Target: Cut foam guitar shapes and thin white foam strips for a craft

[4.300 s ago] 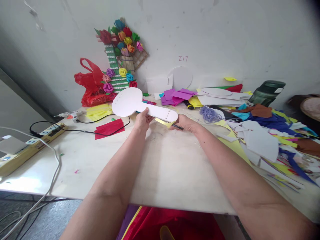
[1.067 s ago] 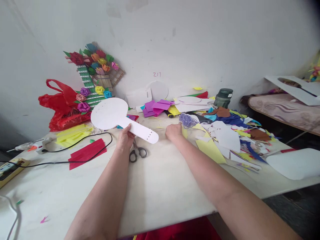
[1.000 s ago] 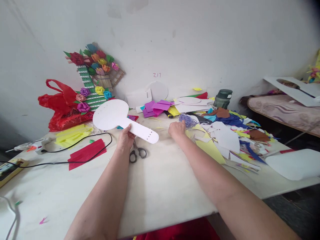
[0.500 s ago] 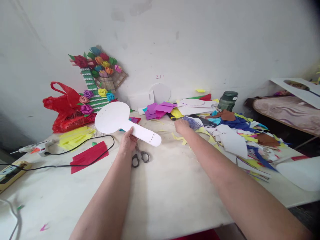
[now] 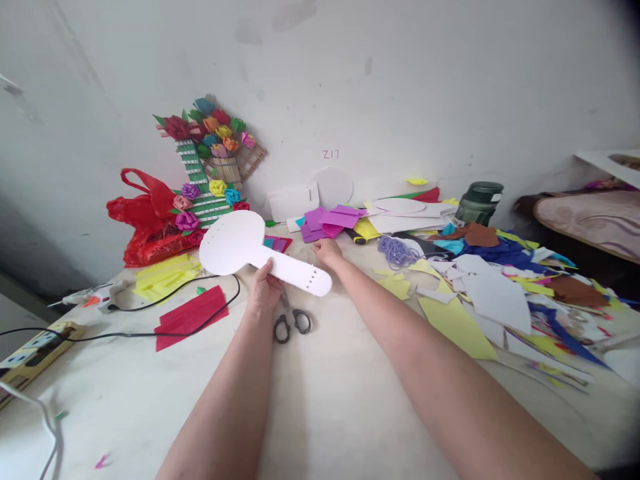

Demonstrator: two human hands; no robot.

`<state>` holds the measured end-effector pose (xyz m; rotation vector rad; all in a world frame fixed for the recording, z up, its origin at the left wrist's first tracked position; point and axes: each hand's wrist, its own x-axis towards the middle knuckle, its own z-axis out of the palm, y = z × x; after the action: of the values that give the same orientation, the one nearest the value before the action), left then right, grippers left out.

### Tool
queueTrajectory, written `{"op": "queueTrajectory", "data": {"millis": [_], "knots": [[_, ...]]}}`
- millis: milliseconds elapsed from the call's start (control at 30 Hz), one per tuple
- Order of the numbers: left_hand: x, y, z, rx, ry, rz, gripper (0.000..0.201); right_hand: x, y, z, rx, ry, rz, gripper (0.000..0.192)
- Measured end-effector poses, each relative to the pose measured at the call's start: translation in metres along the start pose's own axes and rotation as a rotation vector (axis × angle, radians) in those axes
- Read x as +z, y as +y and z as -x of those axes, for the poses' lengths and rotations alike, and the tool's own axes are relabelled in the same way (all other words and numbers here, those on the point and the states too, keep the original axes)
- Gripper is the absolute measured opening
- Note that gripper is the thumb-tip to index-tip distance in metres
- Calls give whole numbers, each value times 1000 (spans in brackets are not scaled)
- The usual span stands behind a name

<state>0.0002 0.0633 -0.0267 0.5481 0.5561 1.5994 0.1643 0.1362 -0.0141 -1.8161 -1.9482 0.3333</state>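
The left hand point(image 5: 263, 290) reached forward, its grip grasping the white cutout point(image 5: 253, 248) by the stem, raised above the desk point(image 5: 320, 393). The right hand point(image 5: 327, 252) lay at its 2 o'clock, loosely curled, holding nothing, near purple paper point(image 5: 330, 219). Scissors point(image 5: 291, 320) lay just below the cutout.

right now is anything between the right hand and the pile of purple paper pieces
Nothing visible. The right hand hovers just short of the purple paper pieces, with only bare table between them.
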Motion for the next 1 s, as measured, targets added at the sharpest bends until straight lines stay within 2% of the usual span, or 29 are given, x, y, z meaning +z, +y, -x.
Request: {"op": "queueTrajectory", "data": {"millis": [67, 200, 333, 367, 433, 467, 500, 533, 567, 667, 700, 733, 767, 833, 933, 1000], "knots": [[0, 0, 0, 5, 19, 5, 19, 9, 6, -1, -20, 37, 116, 42], [-2, 0, -3, 14, 22, 13, 19, 13, 27, 8, 80, -78, 291, 58], [-5, -3, -7, 23, -1, 15, 23, -11, 45, 18, 290, -50, 512, 53], [-6, -3, -7, 26, -5, 15, 23, -19, 47, 21, 329, -94, 582, 48], [-7, -3, -8, 34, -12, 10, 23, -31, 45, 29, 356, -156, 683, 43], [-6, -3, -8, 35, -18, 3, 23, -32, 41, 36, 344, -141, 704, 43], [-6, -3, -8, 35, -27, -7, 23, -31, 35, 45, 302, -84, 707, 47], [-6, -3, -8, 38, -38, -18, 23, -26, 28, 55, 220, -11, 683, 53], [-6, -3, -8, 42, -51, -29, 24, -19, 19, 67, 102, 7, 628, 58], [-5, -2, -6, 69, -98, -54, 26, 8, -1, 97, -296, -149, 388, 59], [-4, -1, -5, 80, -110, -58, 28, 14, -4, 103, -386, -136, 314, 59], [-4, 0, -3, 89, -121, -58, 31, 17, -2, 105, -409, -156, 287, 60], [-3, 1, -1, 96, -129, -55, 35, 17, 3, 104, -394, -182, 290, 59], [-1, 3, 2, 98, -131, -40, 40, 8, 24, 94, -277, -142, 333, 62], [3, 5, 8, 68, -104, 3, 41, -16, 69, 76, -16, -110, 389, 65], [6, 5, 10, 42, -70, 31, 40, -31, 98, 70, 95, -103, 422, 65]]}}
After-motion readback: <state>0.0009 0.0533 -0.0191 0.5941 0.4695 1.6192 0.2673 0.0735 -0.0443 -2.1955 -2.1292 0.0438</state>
